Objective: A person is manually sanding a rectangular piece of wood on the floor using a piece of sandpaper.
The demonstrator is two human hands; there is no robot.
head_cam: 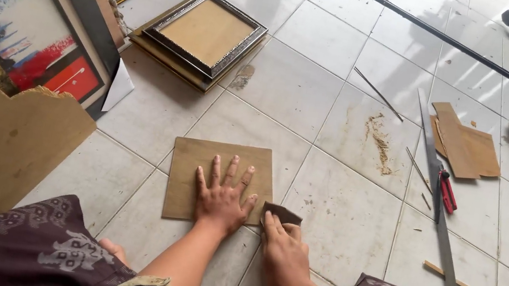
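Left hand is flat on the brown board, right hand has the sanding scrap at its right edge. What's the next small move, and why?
Probably draw the sanding scrap along the board edge toward the body. The left hand lies spread flat on the board, pinning it to the tile floor, and the right hand presses the scrap against the board's right edge.
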